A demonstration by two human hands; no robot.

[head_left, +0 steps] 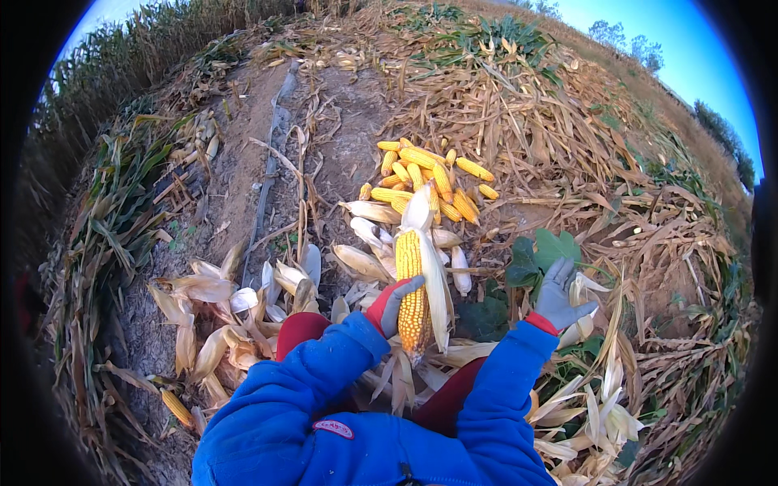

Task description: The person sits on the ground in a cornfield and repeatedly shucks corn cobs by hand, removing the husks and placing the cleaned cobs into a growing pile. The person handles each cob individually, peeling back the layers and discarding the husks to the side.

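Observation:
My left hand (398, 304), in a grey and red glove, grips a partly husked ear of corn (411, 273). Its yellow kernels are bare along one side, and pale husk leaves (436, 285) still cling to the other side and over the far end. Off to the right, my gloved right hand (560, 297) is spread with its fingers apart, close to a pale piece of husk (583, 288) and a broad green leaf (556, 249). Beyond the held ear lies a heap of bare yellow corn cobs (419, 173). Several ears in their husks (364, 261) lie between that heap and me.
Loose husks (206, 297) are strewn to my left, with a single yellow cob (177, 408) near them. More husks (598, 419) lie at my right. Dry cut stalks (547, 133) cover the ground at far right. Standing corn (121, 61) lines the far left. A flat grey strip (267, 170) runs along the soil.

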